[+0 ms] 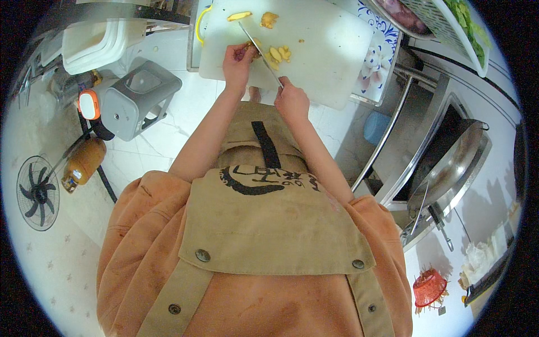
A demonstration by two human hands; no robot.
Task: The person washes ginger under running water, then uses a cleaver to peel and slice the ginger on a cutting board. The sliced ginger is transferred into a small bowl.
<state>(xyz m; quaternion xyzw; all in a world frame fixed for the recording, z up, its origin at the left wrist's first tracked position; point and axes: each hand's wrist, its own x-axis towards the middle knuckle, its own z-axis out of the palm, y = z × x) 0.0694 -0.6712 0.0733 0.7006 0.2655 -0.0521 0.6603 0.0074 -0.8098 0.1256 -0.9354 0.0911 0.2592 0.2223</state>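
On a white plastic cutting board (328,59), my left hand (236,67) pinches a piece of ginger root (256,41), mostly hidden by my fingers and the blade. A kitchen knife (269,66) is gripped at its handle by my right hand (292,100); the blade runs up and left, right beside the pinched ginger. Several pale ginger pieces (278,54) lie just right of the blade. Farther up the board are a knobby unpeeled ginger chunk (268,19) and a long yellow piece (239,16). A tiny brown scrap (301,41) sits farther right.
The board rests over a blue-flowered surface (374,69) with a metal rim. At right are a slotted basket of leafy greens (467,29), a metal rail (383,132) and a wok (450,160). A grey stool (141,99), gas cylinder (86,162) and fan (38,193) stand left.
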